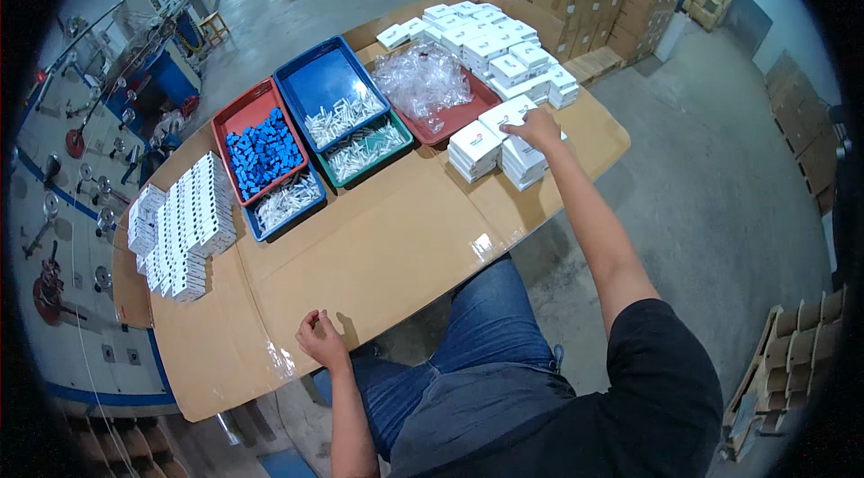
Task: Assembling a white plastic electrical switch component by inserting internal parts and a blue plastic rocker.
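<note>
My right hand (538,129) reaches out to the stacked small white boxes (518,114) at the right of the table, its thumb and fingers closed on a box at the top of a stack. Another short stack of white boxes (473,149) stands just left of it. By the table's front edge, my left hand (324,340) hovers with loosely curled fingers, thumb and fingers apart, and nothing visible in it. Behind my right hand, a red tray (481,100) holds a heap of clear plastic pieces (421,82).
A red tray (221,125) of blue parts (263,152) and a blue tray (315,59) of white tubes (342,121) sit atop other trays. Rows of white pieces (191,217) stand left; more white boxes (486,44) lie at the back. Cardboard (360,253) covers the table.
</note>
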A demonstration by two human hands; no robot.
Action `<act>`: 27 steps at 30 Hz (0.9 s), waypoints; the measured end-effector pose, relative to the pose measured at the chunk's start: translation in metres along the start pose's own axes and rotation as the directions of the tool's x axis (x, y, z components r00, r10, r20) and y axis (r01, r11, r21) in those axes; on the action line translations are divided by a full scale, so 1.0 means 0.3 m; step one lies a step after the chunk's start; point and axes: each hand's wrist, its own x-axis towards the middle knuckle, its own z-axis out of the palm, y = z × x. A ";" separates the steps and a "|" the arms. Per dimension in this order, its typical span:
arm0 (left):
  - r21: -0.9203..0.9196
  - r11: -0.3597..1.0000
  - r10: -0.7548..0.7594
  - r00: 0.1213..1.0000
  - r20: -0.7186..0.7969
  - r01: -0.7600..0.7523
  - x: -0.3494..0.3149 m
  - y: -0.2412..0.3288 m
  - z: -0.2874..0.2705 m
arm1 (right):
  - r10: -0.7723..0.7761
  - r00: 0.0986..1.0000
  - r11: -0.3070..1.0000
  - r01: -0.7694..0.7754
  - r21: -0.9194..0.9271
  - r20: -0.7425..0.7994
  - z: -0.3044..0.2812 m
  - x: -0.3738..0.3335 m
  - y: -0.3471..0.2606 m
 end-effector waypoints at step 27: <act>-0.021 1.000 -0.002 1.000 0.020 0.002 0.001 0.009 -0.005 | -0.518 0.124 0.577 0.781 -0.239 -0.846 -0.140 -0.442 -0.243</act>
